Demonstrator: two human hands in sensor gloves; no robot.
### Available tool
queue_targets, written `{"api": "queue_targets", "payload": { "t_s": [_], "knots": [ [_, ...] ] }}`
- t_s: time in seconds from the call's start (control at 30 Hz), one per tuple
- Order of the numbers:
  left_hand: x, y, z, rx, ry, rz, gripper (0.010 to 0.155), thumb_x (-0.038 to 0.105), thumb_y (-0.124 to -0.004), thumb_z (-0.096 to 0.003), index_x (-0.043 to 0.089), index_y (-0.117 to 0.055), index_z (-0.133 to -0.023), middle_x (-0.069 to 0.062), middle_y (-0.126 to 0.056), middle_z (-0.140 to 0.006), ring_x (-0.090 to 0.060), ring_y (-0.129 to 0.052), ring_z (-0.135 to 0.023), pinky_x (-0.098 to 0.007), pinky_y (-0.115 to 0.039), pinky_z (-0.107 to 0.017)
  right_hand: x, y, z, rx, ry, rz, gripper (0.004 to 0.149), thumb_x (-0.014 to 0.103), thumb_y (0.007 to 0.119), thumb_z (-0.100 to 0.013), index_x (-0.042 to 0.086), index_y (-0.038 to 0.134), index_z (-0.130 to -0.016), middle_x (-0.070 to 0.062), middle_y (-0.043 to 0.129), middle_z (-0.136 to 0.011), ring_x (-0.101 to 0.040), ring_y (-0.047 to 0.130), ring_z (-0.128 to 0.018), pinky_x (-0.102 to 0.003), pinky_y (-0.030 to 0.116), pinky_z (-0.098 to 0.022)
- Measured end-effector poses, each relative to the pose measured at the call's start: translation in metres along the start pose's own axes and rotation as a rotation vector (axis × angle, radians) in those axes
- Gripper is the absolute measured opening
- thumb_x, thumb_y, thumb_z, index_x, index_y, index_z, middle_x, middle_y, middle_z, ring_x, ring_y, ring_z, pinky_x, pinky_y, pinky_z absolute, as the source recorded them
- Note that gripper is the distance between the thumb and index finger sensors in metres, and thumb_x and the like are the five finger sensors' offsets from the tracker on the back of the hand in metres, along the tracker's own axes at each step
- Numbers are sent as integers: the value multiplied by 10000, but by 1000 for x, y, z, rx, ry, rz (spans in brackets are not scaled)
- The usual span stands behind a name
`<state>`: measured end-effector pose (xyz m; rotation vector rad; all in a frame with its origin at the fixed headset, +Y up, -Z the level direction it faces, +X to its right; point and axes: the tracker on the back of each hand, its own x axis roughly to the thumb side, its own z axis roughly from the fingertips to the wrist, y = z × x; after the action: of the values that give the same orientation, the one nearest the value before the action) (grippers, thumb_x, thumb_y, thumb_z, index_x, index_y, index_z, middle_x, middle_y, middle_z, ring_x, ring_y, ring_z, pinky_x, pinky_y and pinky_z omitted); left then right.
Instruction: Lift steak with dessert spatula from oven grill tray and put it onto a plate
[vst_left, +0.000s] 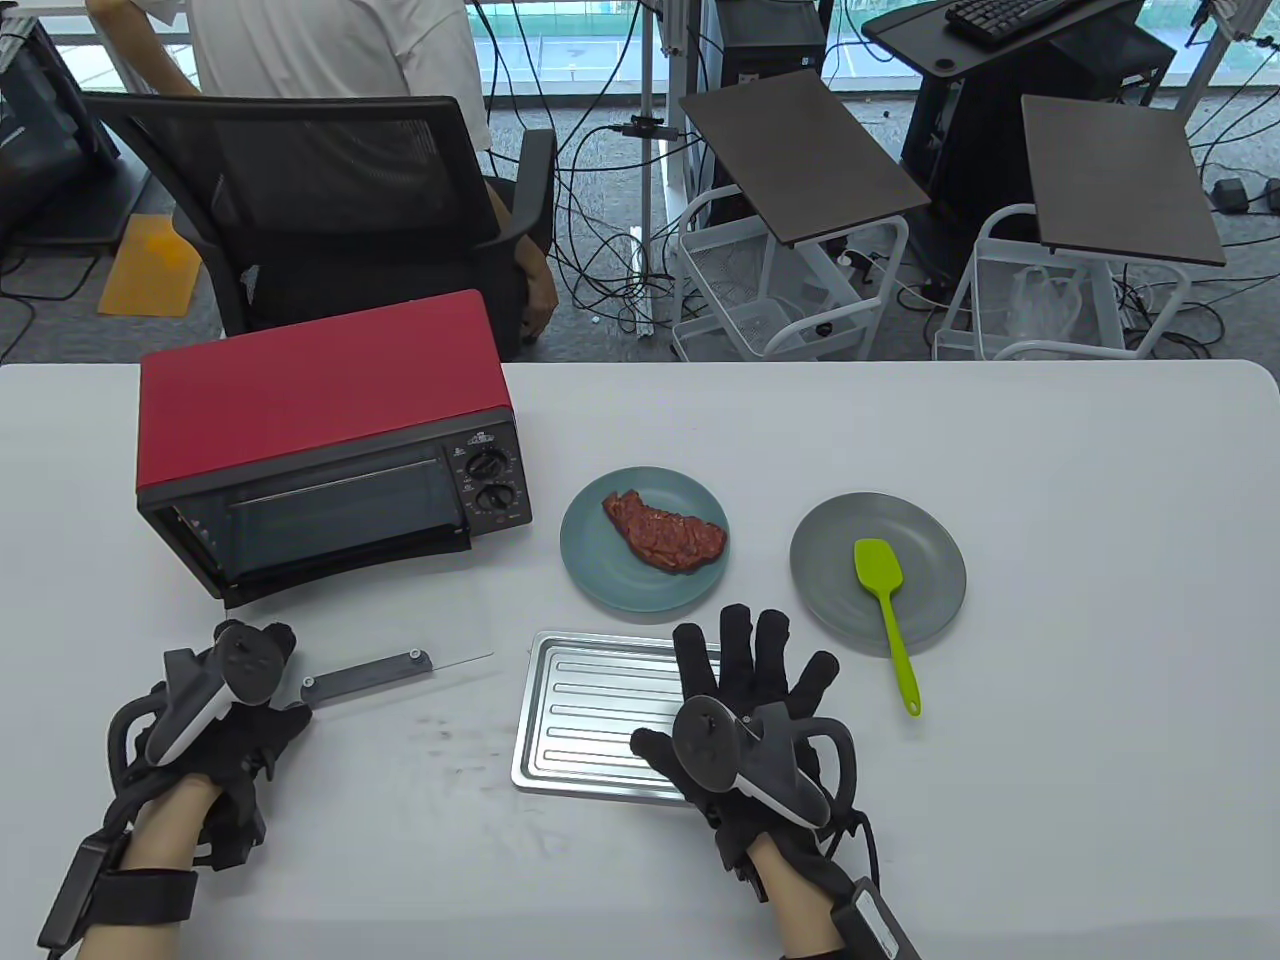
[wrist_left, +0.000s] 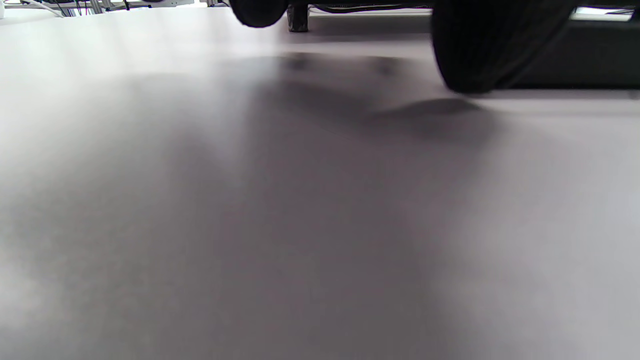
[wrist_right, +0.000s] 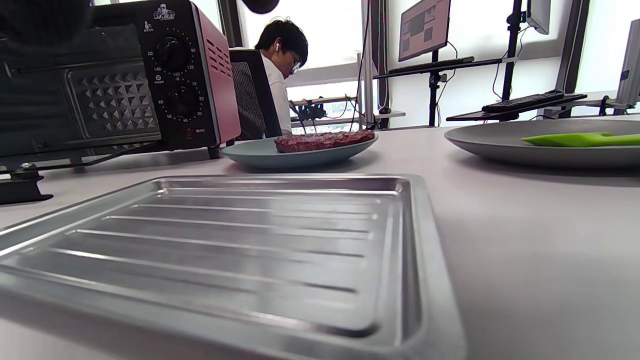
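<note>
The brown-red steak (vst_left: 665, 532) (wrist_right: 324, 140) lies on a teal plate (vst_left: 600, 575) (wrist_right: 260, 156) behind the tray. A green dessert spatula (vst_left: 885, 600) (wrist_right: 575, 139) rests on a grey plate (vst_left: 935, 610) (wrist_right: 500, 146) to the right, its handle overhanging the rim. The silver oven grill tray (vst_left: 580, 720) (wrist_right: 250, 240) sits on the table with nothing on it. My right hand (vst_left: 745, 680) is spread flat over the tray's right side, holding nothing. At the table's left my left hand (vst_left: 250, 690) rests, loosely curled, fingertips (wrist_left: 480, 50) on the surface.
A red toaster oven (vst_left: 320, 420) (wrist_right: 150, 75) stands at the back left, its glass door folded down flat with the handle (vst_left: 368, 675) just right of my left hand. A person sits on an office chair (vst_left: 330, 200) behind the table.
</note>
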<state>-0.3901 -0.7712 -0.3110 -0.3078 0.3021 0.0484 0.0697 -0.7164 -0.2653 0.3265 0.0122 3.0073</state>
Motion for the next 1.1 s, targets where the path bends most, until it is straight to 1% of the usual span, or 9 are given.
{"api": "queue_targets", "payload": {
  "t_s": [0.3, 0.67, 0.93, 0.97, 1.1],
  "knots": [
    [4, -2, 2, 20, 9, -22, 818, 591, -818, -449, 478, -254, -1031, 32, -191, -1184, -254, -493, -1177, -656, -450, -828, 0, 1, 0, 11, 7, 1, 975, 767, 603, -451, 207, 203, -1142, -223, 49, -1152, -525, -6, -1014, -857, 153, -618],
    [6, 1, 2, 15, 9, -61, 819, 593, -810, -448, 475, -246, -1030, 20, -203, -1182, -250, -513, -1172, -653, -458, -826, -2, -1, 0, 18, 16, -7, 974, 761, 612, -453, 209, 198, -1141, -223, 46, -1150, -525, -8, -1012, -856, 153, -618],
    [6, 3, 1, -15, 8, -83, 825, 603, -799, -445, 482, -226, -1026, 28, -188, -1179, -242, -504, -1173, -651, -455, -827, 0, 0, 0, 25, 4, 0, 976, 762, 611, -453, 210, 194, -1141, -222, 44, -1149, -522, -19, -1011, -856, 144, -618],
    [6, 4, 1, -21, 6, -83, 826, 604, -798, -444, 482, -225, -1026, 27, -186, -1180, -242, -504, -1173, -650, -456, -827, 0, 0, 0, 22, 2, 3, 977, 762, 611, -453, 211, 191, -1141, -221, 15, -1149, -521, -23, -1011, -856, 140, -618],
    [6, 12, 1, -48, 3, -86, 821, 606, -792, -443, 482, -230, -1029, 27, -196, -1183, -246, -504, -1172, -653, -457, -824, 2, 0, 0, 1, -11, 23, 981, 768, 608, -448, 212, 193, -1142, -220, 17, -1150, -521, -23, -1012, -855, 140, -620]
  ]
}}
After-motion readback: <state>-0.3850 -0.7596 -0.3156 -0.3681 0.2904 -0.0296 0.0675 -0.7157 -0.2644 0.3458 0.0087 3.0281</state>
